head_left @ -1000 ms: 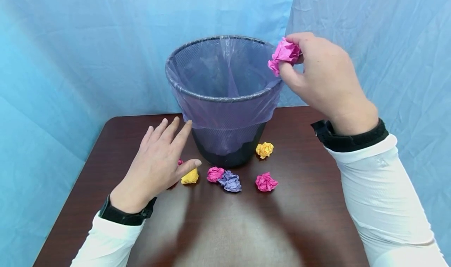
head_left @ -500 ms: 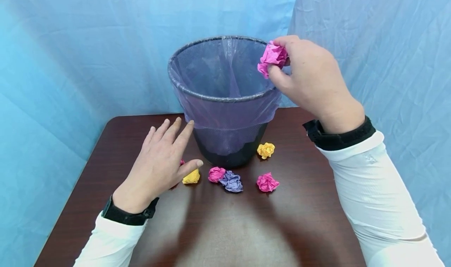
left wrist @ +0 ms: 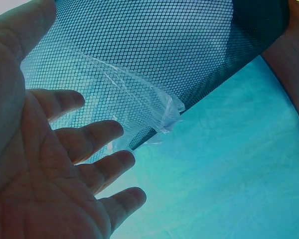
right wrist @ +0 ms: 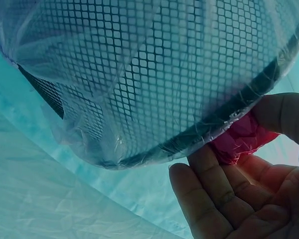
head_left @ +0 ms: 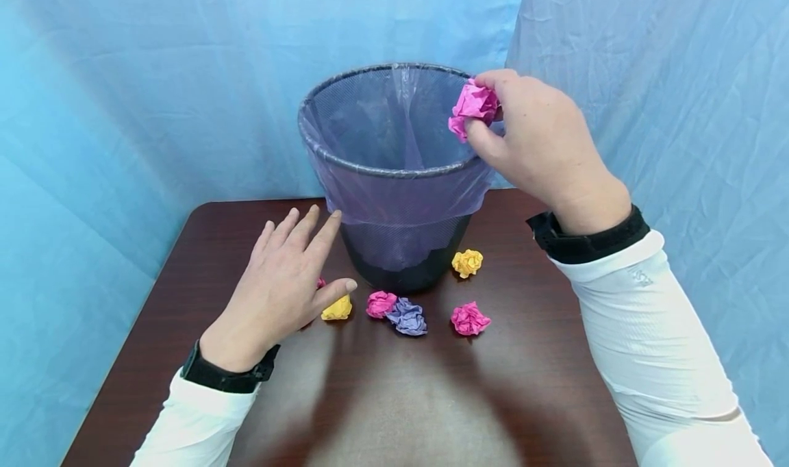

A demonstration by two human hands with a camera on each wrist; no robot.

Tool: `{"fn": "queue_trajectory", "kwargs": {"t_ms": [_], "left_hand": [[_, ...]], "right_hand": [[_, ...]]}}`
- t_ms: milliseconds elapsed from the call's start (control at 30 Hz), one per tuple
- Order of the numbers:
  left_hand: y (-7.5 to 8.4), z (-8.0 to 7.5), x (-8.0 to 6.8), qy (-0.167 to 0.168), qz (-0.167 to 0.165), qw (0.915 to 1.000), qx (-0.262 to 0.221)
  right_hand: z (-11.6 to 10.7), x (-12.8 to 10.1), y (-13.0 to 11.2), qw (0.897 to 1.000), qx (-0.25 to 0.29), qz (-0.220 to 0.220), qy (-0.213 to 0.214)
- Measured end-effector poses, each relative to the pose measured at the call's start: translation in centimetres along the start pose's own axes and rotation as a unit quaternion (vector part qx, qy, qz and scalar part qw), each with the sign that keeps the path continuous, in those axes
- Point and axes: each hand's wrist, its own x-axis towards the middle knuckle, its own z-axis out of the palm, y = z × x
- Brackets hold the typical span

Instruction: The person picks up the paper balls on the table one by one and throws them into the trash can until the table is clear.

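Observation:
At the right rim of a black mesh wastebasket (head_left: pixel 401 248), my right hand (head_left: pixel 542 138) pinches a crumpled pink paper ball (head_left: pixel 474 105) between thumb and fingers. The right wrist view shows the same pink paper (right wrist: pixel 243 138) just past the rim, partly hidden by the basket. A thin translucent purple bag (head_left: pixel 394 193) lines the basket and folds over its rim. My left hand (head_left: pixel 271 282) holds nothing; its fingers are spread, left of the basket. By its thumb lies a yellow paper ball (head_left: pixel 337 308), with a mostly hidden pink one behind the hand.
On the brown table (head_left: pixel 407 398), a pink paper ball (head_left: pixel 381 304) touches a purple one (head_left: pixel 408 318) in front of the basket. Farther right lie another pink ball (head_left: pixel 470 318) and an orange-yellow one (head_left: pixel 467 263). Blue cloth (head_left: pixel 185 77) hangs behind and at both sides.
My right hand has moved left with the pink paper ball, from the basket's right edge to over its opening. The left hand keeps its pose; the whole view has shifted slightly.

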Motion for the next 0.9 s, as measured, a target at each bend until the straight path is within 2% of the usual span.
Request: {"fn": "queue_trajectory", "kwargs": {"t_ms": [900], "left_hand": [[0.08,0.16,-0.21,-0.001,-0.002,1.0000,-0.002]], "right_hand": [[0.81,-0.10,0.14,0.999,-0.009,0.008,-0.030]]}}
